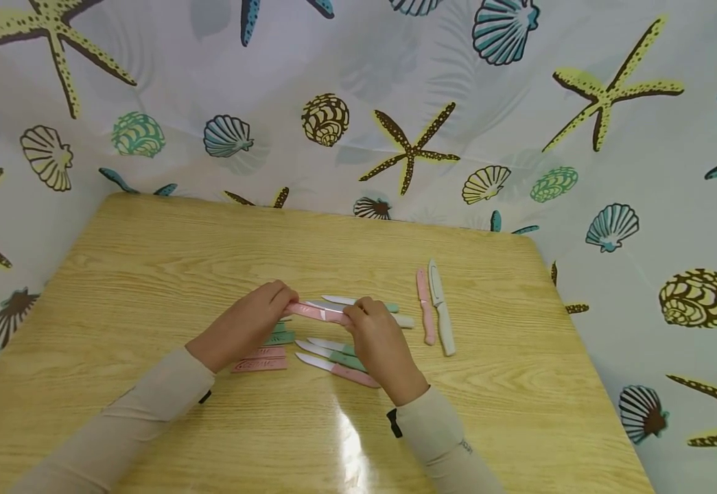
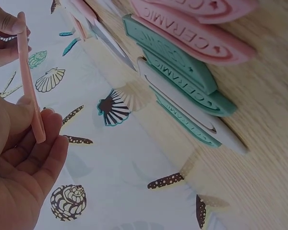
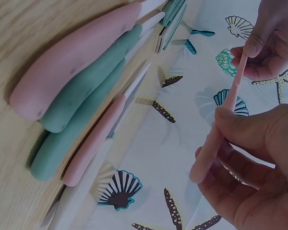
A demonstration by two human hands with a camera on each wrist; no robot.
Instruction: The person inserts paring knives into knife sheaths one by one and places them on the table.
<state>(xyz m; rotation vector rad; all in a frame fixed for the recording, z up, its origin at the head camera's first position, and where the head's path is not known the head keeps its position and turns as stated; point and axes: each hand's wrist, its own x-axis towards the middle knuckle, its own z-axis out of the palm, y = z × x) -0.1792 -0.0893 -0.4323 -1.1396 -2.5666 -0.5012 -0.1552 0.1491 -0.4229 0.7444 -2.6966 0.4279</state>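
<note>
Both hands hold a pink-handled knife with its blade in a pink sheath, level above the table. My left hand pinches the far end of the sheath between thumb and fingers. On the handle end, my right hand grips with thumb and curled fingers. Under the right hand lie bare-bladed knives: a pink one, green ones and a further pink one. Below the left hand, pink sheaths and green sheaths lie stacked side by side, with a white sheath among them.
To the right on the wooden table lie a sheathed pink knife and a sheathed white knife, side by side. A white-handled knife rests just beyond the right hand. Shell-patterned cloth hangs behind the table and at its sides.
</note>
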